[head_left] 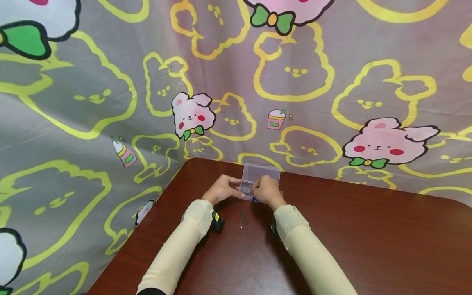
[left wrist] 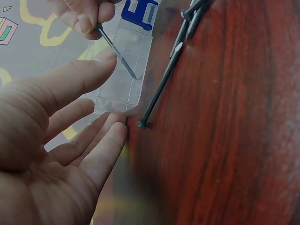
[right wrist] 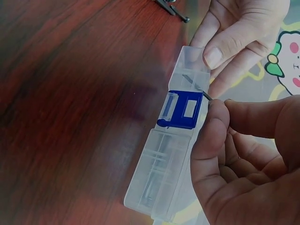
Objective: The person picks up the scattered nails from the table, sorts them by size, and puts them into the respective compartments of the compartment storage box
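In the head view a clear plastic compartment box [head_left: 252, 172] stands with its lid raised. A blue latch [right wrist: 180, 110] is on its front side. My left hand [head_left: 222, 189] holds the box's left end, thumb [right wrist: 215, 57] over its rim and the other fingers round the end. Between thumb and forefinger my right hand [head_left: 266, 189] pinches a thin dark metal rod [left wrist: 118, 52]. The rod slants down over the left compartments, its pointed tip within the box outline. Long, thin dark screws [left wrist: 161, 89] lie on the table near the box's front.
A brown wooden table [head_left: 354, 237] carries everything. Grey fabric with yellow cartoon outlines [head_left: 306, 110] hangs along its back and left edges. Some small thin pieces show inside the box's right compartment [right wrist: 159, 168]. Dark wrist cameras [head_left: 217, 221] sit under both cuffs.
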The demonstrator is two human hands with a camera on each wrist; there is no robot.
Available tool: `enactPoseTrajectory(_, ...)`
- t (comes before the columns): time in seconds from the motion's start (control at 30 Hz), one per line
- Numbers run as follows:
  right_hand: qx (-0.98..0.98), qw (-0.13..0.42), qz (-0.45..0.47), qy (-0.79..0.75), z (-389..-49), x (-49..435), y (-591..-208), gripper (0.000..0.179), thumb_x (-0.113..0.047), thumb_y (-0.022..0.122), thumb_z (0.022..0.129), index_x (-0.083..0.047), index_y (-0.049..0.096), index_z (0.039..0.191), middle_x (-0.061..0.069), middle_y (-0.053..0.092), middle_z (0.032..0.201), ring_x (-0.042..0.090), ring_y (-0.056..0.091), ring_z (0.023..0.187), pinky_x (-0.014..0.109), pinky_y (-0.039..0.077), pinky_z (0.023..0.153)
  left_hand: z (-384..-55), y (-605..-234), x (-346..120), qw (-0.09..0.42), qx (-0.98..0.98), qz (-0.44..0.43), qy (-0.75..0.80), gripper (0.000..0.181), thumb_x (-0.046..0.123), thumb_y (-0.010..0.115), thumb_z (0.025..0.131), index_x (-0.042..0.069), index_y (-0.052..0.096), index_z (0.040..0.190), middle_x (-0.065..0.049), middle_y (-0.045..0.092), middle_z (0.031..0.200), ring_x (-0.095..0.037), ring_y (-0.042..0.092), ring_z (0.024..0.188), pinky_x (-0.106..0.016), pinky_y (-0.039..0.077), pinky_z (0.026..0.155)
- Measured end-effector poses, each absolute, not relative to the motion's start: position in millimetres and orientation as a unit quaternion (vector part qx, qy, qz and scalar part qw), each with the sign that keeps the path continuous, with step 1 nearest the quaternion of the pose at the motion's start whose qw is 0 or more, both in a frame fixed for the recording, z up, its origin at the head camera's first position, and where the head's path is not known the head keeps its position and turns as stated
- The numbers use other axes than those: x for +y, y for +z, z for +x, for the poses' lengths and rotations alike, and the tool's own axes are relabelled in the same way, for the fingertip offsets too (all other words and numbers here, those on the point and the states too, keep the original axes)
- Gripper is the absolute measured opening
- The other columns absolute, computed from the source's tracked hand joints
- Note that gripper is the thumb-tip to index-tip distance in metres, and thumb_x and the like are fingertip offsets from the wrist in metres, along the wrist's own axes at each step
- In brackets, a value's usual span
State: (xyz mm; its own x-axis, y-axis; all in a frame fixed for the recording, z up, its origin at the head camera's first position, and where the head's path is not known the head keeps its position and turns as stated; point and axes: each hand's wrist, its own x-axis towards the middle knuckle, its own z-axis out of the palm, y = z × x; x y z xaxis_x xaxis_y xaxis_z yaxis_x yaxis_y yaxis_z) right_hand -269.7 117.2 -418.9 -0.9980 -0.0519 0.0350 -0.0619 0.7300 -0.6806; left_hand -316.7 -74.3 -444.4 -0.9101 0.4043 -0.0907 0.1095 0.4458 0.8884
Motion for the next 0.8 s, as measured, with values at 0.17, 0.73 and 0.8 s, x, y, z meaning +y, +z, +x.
enactPoseTrajectory(0.17,-0.929,0.012,0.026,0.37,-270,116,-420,0.014,-0.012,0.072,0.089,-0.009,0.079,0.076,-0.003,0.068,0.076,0.022,0.059,0.077,0.047,0.049,0.081,-317,-445,-75,0.14,0.844,0.152,0.494,0.062,0.01,0.09,0.076,0.005,0.067,0.133,-0.01,0.07,0.118,-0.018,0.068,0.097,-0.03,0.055,0.076)
enactPoseTrajectory(0.73,-0.895,-0.024,0.046,0.443,-255,119,-420,0.014,-0.004,0.067,0.087,-0.002,0.078,0.078,-0.001,0.063,0.055,0.014,0.059,0.051,0.028,0.048,0.049,-317,-445,-75,0.144,0.842,0.152,0.498,0.063,0.009,0.089,0.077,0.004,0.064,0.135,-0.01,0.071,0.115,-0.018,0.068,0.098,-0.032,0.055,0.078)
enactPoseTrajectory(0.8,-0.893,-0.03,0.045,0.447,-253,119,-420,0.014,-0.003,0.067,0.087,-0.001,0.077,0.077,0.0,0.062,0.055,0.014,0.058,0.05,0.028,0.048,0.049,-318,-446,-75,0.141,0.843,0.153,0.495,0.063,0.009,0.089,0.077,0.004,0.065,0.134,-0.01,0.07,0.119,-0.018,0.067,0.099,-0.031,0.055,0.079)
